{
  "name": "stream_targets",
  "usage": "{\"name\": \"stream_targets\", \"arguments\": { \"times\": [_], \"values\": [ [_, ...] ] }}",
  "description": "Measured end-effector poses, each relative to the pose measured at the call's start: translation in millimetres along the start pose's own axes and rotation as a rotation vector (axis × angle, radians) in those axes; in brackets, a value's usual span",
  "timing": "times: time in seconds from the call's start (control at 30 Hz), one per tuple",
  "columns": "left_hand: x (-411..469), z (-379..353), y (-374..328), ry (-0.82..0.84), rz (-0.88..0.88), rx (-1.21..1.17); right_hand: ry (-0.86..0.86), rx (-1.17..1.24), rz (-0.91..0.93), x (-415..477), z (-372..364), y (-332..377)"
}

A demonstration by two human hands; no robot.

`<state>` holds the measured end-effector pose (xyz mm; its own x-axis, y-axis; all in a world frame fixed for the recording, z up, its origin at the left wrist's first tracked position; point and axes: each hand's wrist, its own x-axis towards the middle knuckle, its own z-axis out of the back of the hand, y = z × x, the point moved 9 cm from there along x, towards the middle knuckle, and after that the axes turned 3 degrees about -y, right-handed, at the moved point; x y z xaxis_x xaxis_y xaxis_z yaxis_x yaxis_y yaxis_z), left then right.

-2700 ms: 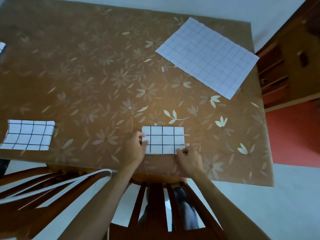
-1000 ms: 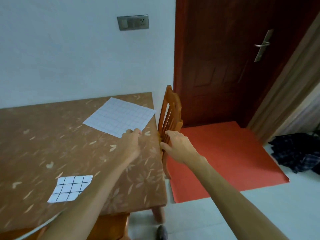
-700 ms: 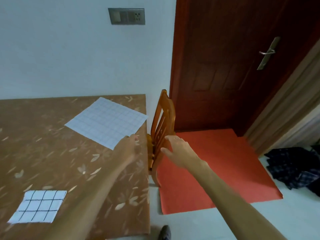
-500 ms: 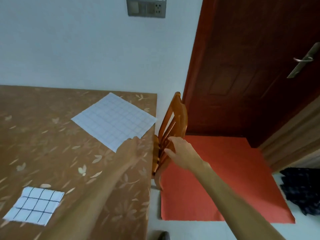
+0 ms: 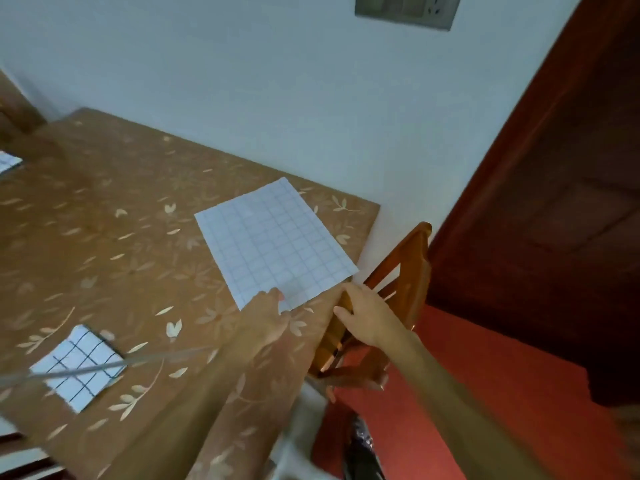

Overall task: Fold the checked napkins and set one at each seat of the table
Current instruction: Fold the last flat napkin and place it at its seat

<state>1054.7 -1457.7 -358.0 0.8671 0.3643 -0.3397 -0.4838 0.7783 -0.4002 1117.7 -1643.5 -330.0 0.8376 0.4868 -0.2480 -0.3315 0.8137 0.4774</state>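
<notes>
Touching the unfolded napkin (image 5: pixel 273 240), left grip (image 5: pixel 265 318) lies flat; right grip (image 5: pixel 369 315), closure unclear, meets the chair (image 5: pixel 414 271).

Home dining room: floral-clothed table (image 5: pixel 104 237), wooden chair (image 5: pixel 412 271), panelled door (image 5: pixel 554 202) (wall socket (image 5: pixel 405 10) above).

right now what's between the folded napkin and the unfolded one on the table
Nothing: in the head view only bare floral tablecloth separates the folded napkin from the unfolded napkin.
</notes>
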Motion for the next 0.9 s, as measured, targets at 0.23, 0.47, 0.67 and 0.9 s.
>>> {"name": "stream_targets", "arguments": {
  "times": [0.23, 0.47, 0.67, 0.9],
  "values": [
    [1.9, 0.6, 8.2, -0.108, 0.233, 0.007, 0.138, -0.034, 0.092, 68.3, 5.1, -33.1],
    [2.6, -25.4, 48.4, -0.144, 0.488, -0.187, 0.252, 0.006, 0.092, 122.2, -30.1, -59.4],
    [20.3, -56.6, 80.8, -0.186, 0.648, -0.38, 0.228, 0.115, -0.031, 166.3, -54.0, -93.3],
    [49.3, -75.0, 115.8, -0.268, 0.75, -0.468, 0.236, 0.182, -0.138, 191.5, -61.3, -107.9]
  ]
}}
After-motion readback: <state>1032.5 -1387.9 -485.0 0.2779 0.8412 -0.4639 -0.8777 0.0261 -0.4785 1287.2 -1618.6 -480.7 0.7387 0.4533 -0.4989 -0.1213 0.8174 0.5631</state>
